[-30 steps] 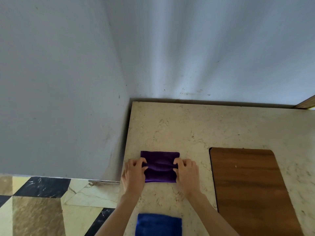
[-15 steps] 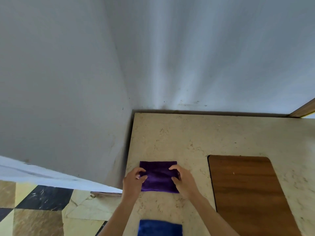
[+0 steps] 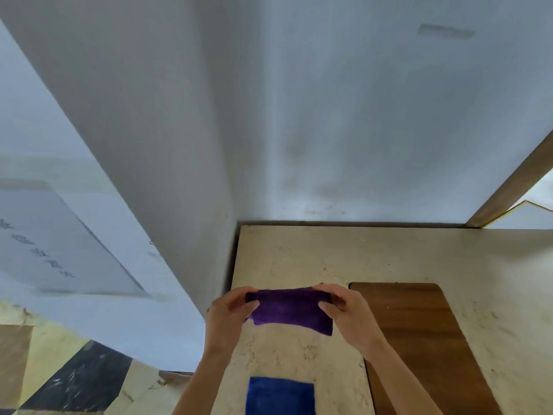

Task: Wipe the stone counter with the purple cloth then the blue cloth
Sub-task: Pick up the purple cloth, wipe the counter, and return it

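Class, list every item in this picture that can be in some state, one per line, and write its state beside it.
purple cloth: pinched at both top corners, hanging below the fingers
blue cloth: lying flat on the counter, untouched
left hand: closed on the purple cloth's left corner
right hand: closed on its right corner
wooden board: flat on the counter, bare
stone counter: dry-looking

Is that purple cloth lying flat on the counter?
No, lifted. The left hand and right hand pinch the purple cloth by its upper corners; it hangs.

wooden board [image 3: 419, 330], grey wall [image 3: 359, 115], patterned floor [image 3: 74, 381]
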### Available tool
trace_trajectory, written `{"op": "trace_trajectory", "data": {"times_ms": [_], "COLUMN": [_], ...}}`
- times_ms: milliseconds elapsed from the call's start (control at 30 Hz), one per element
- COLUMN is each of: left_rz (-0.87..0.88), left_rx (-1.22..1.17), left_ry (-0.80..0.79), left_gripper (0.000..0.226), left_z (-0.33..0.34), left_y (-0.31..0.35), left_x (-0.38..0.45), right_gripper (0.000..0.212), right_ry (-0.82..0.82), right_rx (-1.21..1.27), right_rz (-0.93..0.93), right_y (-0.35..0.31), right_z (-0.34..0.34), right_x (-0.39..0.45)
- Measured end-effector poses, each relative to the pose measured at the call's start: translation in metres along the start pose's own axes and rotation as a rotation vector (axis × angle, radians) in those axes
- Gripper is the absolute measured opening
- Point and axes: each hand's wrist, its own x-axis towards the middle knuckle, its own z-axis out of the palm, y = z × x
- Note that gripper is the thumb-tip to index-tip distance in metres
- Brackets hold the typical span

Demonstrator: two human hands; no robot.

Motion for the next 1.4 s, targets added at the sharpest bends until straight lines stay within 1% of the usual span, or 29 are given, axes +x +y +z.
{"op": "trace_trajectory", "data": {"times_ms": [133,233,367,567,733,900,1000,1133,1233,1400], "left_rz": [0.135,0.205,0.268,0.36,0.429,0.474,0.498,0.444,0.376,0.285], "left_rx": [-0.03,-0.062,-0.103,-0.076,-0.023,-0.007,0.008,-0.036,-0.061,-0.035], "left_ry": [0.005,-0.019,-0.137,-0.31,-0.43,-0.534,-0.576,-0.626,-0.627,-0.611], "left_gripper": [0.055,0.051,0.041,0.039,0.04,0.038,0.035,0.032,0.031,0.035], "left_z": [-0.004,-0.001,0.016,0.061,0.129,0.217,0.274,0.35,0.398,0.459], "left_y": [0.042,0.067,0.095,0.127,0.147,0.16,0.16,0.155,0.15,0.144], "left_x": [-0.048,-0.079,-0.119,-0.18,-0.235,-0.301,-0.343,-0.395,-0.421,-0.44], "right_gripper": [0.037,0.034,0.036,0.049,0.051,0.04,0.035,0.031,0.03,0.038], "right_ry": [0.086,0.146,0.212,0.318,0.432,0.55,0.591,0.642,0.641,0.621], "right_rx": [0.059,0.139,0.137,0.123,0.204,0.251,0.272,0.286,0.29,0.322], "right_rz": [-0.061,-0.083,-0.109,-0.12,-0.104,-0.086,-0.074,-0.052,-0.02,0.018], "right_y": [-0.037,-0.054,-0.061,-0.054,-0.03,0.006,0.035,0.079,0.107,0.147], "right_z": [-0.024,-0.046,-0.078,-0.132,-0.187,-0.262,-0.312,-0.378,-0.42,-0.476], "right_x": [-0.06,-0.106,-0.162,-0.244,-0.313,-0.391,-0.434,-0.48,-0.501,-0.508]}}
